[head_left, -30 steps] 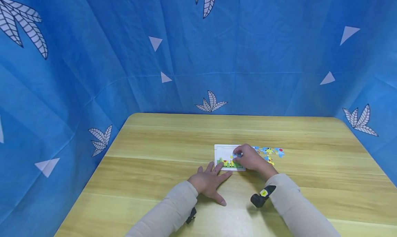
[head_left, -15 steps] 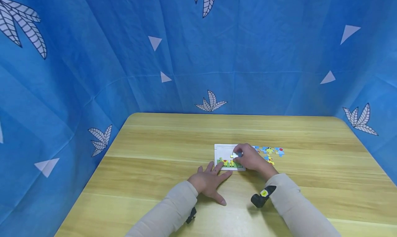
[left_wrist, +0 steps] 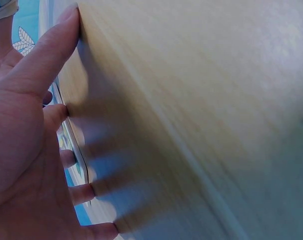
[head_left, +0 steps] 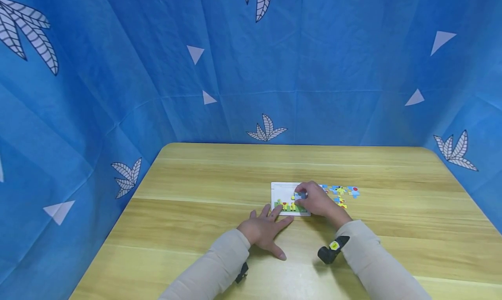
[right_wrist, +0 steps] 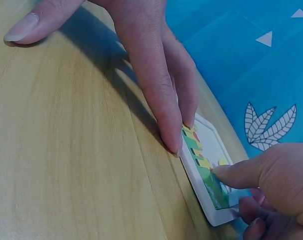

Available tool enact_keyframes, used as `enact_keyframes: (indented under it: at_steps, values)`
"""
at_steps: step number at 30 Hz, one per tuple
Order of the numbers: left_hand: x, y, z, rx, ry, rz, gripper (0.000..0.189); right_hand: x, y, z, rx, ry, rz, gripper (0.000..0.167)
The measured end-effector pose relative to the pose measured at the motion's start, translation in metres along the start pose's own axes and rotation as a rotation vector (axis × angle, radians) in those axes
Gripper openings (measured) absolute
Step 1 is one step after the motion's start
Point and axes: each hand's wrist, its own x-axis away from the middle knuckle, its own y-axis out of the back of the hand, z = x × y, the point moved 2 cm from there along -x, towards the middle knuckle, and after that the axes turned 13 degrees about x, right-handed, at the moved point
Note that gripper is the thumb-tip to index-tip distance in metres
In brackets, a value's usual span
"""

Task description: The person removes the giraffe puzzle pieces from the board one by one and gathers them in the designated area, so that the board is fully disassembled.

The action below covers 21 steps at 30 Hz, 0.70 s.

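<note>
Light-blue, yellow-marked jigsaw piece [head_left: 299, 196] pinched in my right hand [head_left: 313, 199], at right part of white rectangular puzzle tray [head_left: 283, 191]; my left hand [head_left: 262, 231], fingers spread, at tray's near-left edge.

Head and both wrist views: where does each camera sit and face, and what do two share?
Head: worn on the head, facing forward and down at table, puzzle board and blue curtain; left hand, right hand, sleeves show.
Left wrist: worn there, looking across the table; left hand at left, part of the right at upper left.
Right wrist: worn there, looking at the puzzle board; right hand lower right, left hand top.
Head and right wrist share the puzzle board and both hands.
</note>
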Motion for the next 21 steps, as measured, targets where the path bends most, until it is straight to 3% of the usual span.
enact_keyframes:
  at_steps: [21]
  values:
    - [0.0004, 0.0014, -0.0005, 0.001, -0.002, 0.004, 0.102, 0.0057, 0.0021, -0.0002, -0.007, -0.045, 0.003, 0.023]
